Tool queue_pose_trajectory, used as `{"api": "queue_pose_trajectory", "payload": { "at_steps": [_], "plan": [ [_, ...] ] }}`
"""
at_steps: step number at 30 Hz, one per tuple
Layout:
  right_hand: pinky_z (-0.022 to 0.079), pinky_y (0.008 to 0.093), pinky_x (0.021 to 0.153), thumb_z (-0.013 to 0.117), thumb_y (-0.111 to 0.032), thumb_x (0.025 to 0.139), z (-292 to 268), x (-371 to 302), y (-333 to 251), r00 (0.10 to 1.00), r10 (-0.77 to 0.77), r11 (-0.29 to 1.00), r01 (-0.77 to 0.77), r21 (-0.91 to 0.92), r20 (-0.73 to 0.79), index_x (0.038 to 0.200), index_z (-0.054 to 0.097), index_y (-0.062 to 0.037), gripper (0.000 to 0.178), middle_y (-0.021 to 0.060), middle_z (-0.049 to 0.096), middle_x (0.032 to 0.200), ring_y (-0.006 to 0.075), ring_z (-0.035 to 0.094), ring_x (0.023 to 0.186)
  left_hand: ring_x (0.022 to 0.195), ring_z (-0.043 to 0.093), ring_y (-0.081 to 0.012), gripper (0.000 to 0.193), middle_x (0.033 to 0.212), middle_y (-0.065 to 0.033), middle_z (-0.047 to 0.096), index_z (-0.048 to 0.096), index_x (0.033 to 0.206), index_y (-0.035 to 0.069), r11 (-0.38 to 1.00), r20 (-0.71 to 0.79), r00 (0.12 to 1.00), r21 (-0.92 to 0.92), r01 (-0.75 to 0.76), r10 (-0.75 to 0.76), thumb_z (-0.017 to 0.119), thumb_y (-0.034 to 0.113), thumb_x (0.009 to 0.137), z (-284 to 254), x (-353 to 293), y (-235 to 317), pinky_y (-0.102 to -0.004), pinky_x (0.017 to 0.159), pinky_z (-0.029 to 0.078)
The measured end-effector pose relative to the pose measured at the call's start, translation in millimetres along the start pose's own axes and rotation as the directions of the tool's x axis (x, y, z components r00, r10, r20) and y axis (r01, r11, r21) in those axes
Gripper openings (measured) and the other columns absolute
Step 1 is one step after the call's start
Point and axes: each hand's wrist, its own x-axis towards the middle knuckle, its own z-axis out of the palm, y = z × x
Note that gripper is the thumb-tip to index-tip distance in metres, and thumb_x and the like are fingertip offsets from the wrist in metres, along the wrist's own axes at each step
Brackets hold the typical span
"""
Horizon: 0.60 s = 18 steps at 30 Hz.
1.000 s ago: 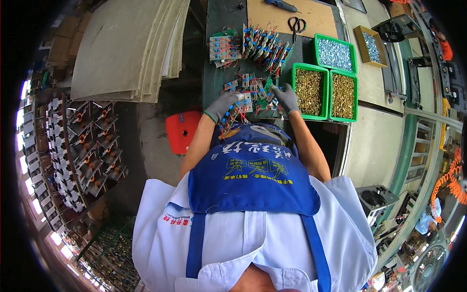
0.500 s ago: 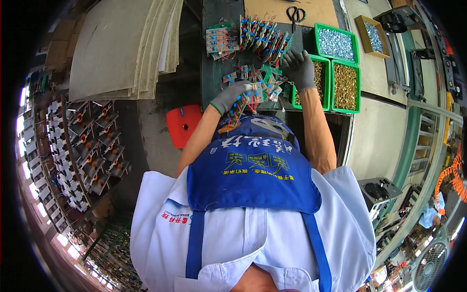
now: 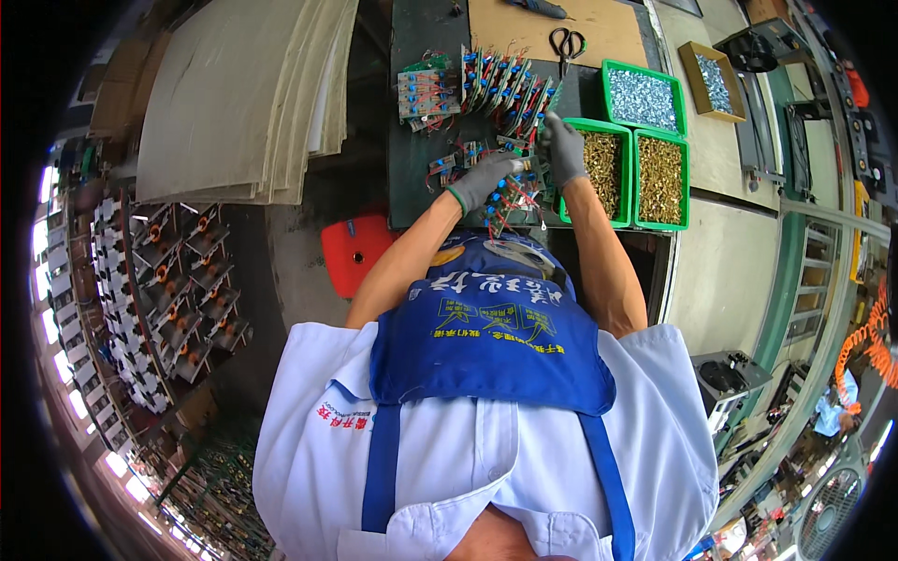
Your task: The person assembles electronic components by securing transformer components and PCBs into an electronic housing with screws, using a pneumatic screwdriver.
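Note:
My left hand [image 3: 483, 181], in a grey glove, is closed on a circuit board [image 3: 499, 208] with blue parts and red wires, held low at the table's near edge. Close on its right is my gloved right hand [image 3: 564, 151], fingers bent inward beside the nearest green bin [image 3: 599, 124] of brass pieces. Whatever its fingertips pinch is too small or hidden to make out. Several loose boards [image 3: 443, 166] lie just beyond my left hand. Farther back, similar boards stand on edge in a curved row [image 3: 505, 86], with a flat stack of boards [image 3: 428, 96] to their left.
Another green bin [image 3: 687, 187] holds brass pieces, and a third [image 3: 684, 98] holds silvery ones. Black scissors [image 3: 565, 47] lie partly on a brown sheet [image 3: 500, 28], near a dark hand tool [image 3: 543, 7]. A red stool [image 3: 341, 257] and large leaning panels [image 3: 224, 103] are at left.
My right hand has moved left and slightly nearer, toward the left hand. My left hand, with the circuit board, has shifted to the right.

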Motion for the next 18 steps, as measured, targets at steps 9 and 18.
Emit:
{"api": "queue_pose_trajectory", "payload": {
  "at_steps": [9,18],
  "plan": [
    [0.044,0.0215,0.059,0.062,-0.028,0.096,9,-80,10,0.964,-0.005,0.996,0.028,-0.083,0.267,0.104,0.066,-0.0007,0.029,-0.0002,0.063,0.083,0.0059,0.055,0.069,0.108,0.057,-0.0131,0.041,0.114,-0.0047,0.065,0.062,0.125,0.003,0.994,-0.119,0.991,-0.088,-0.068,0.057,0.058,0.028,0.094,-22,-24,5,-0.0294,0.097,0.042],
    [0.04,0.0219,0.05,0.051,-0.018,0.1,23,-97,52,0.941,0.238,0.859,-0.319,0.4,0.241,0.105,0.061,-0.0052,0.017,-0.0025,0.059,0.075,0.006,0.053,0.06,0.106,0.057,-0.009,0.032,0.111,-0.0006,0.066,0.065,0.121,0.003,0.996,0.012,1.0,-0.083,-0.024,0.026,0.054,0.023,0.098,-36,-39,-10,-0.0275,0.098,0.041]
  ]
}}
